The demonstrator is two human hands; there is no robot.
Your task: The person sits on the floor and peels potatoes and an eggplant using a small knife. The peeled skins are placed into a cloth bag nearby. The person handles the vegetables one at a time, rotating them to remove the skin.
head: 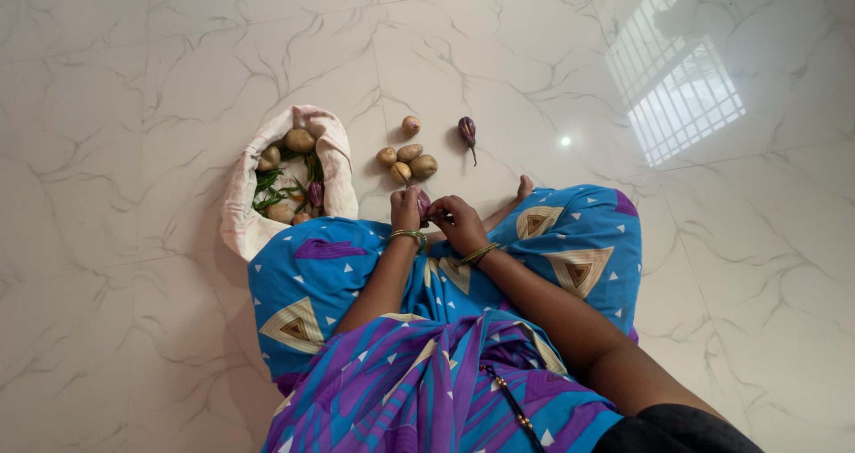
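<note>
Purple and small, an eggplant (423, 203) sits pinched between the left hand (406, 210) and right hand (456, 222), both grasping it, just this side of the potato pile (406, 161). Its long axis cannot be told, mostly hidden by fingers.

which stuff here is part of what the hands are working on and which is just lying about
In hand: small purple vegetable, held by left hand and right hand.

Lying about: potatoes, purple brinjal, cloth bag of vegetables on the floor.
</note>
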